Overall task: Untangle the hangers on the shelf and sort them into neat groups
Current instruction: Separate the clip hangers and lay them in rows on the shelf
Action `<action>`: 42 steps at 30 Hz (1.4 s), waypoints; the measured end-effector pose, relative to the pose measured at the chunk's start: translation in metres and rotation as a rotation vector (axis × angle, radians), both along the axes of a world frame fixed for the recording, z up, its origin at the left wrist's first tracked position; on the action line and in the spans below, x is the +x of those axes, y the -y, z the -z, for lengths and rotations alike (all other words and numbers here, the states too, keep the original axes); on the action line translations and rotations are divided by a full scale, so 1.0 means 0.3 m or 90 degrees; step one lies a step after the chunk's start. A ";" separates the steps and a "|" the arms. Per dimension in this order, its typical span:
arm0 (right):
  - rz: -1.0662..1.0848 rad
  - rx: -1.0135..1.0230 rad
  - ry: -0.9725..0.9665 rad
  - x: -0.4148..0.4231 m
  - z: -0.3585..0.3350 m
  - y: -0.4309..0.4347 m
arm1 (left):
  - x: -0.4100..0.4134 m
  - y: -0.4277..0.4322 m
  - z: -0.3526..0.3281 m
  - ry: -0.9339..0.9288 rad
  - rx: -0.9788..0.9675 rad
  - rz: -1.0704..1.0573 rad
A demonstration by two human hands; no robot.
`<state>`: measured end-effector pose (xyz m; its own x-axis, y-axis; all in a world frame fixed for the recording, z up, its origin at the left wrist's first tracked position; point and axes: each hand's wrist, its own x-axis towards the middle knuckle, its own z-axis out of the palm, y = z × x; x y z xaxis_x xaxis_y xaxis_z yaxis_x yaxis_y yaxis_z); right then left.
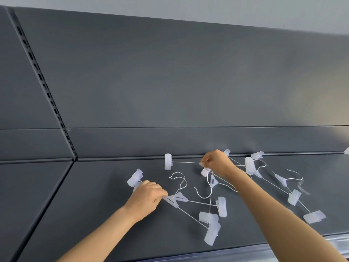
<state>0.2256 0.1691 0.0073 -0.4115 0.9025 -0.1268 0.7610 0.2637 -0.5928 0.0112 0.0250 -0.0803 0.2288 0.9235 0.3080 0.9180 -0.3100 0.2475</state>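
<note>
Several clip hangers with thin metal bars, wire hooks and frosted white clips lie tangled on a dark grey shelf (94,214). My left hand (146,198) grips the left end of two overlapping hangers (179,198) near the shelf's middle; their hooks curl upward. My right hand (217,162) pinches the metal bar of another hanger (168,161) near the shelf's back edge, and a hook (206,193) dangles below it. A further cluster of hangers (283,182) lies to the right, partly behind my right forearm.
The shelf's dark back panel (170,82) rises behind the hangers. A slotted upright (43,82) runs down the panel at the left. The shelf's front edge (283,246) with a shiny strip runs along the lower right.
</note>
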 end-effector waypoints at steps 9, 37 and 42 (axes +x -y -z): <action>0.133 0.000 -0.004 0.119 0.001 -0.017 | -0.059 0.001 -0.026 0.028 -0.221 -0.082; 0.162 -0.288 -0.453 0.186 0.076 0.101 | -0.038 0.097 -0.132 0.308 -0.173 -0.360; 0.227 -0.292 -0.502 0.195 0.065 0.089 | -0.079 0.116 -0.183 0.285 -0.114 -0.397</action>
<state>0.2839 0.1424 -0.0122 -0.2411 0.9220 -0.3028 0.0933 -0.2886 -0.9529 -0.0125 -0.0098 -0.0253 -0.4588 0.8848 0.0822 0.7104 0.3097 0.6320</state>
